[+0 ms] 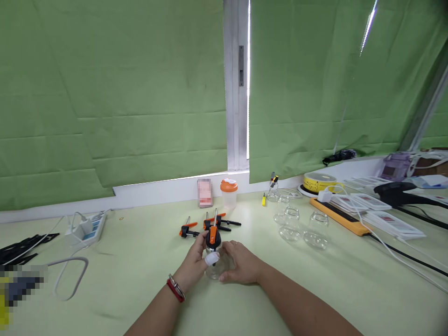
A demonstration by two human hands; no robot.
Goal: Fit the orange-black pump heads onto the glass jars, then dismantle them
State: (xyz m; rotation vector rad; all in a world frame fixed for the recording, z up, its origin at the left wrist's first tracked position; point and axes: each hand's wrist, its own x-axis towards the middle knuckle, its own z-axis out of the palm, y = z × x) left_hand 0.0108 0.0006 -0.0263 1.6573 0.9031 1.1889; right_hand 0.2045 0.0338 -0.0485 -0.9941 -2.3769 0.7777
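Observation:
A clear glass jar [214,271] stands upright on the table in front of me, topped by a black-and-orange pourer lid [213,238]. My left hand [194,262], its thumb wrapped in white, closes around the lid and the jar's neck. Curled around the jar's right side is my right hand [243,264], thumb low near the base. Just behind lie several more pourer lids of the same kind, among them one at the left [188,231] and one at the right [229,223]. To the right are several bare glass jars, including a near one [316,234] and one beside it [290,227].
At the back stand an orange-lidded plastic cup [229,198] and a small pink box [205,193]. A white power strip [89,231] lies left. Rightward are an orange power strip [338,215], a yellow tape roll [319,183], cables and a black scanner-like device [399,192].

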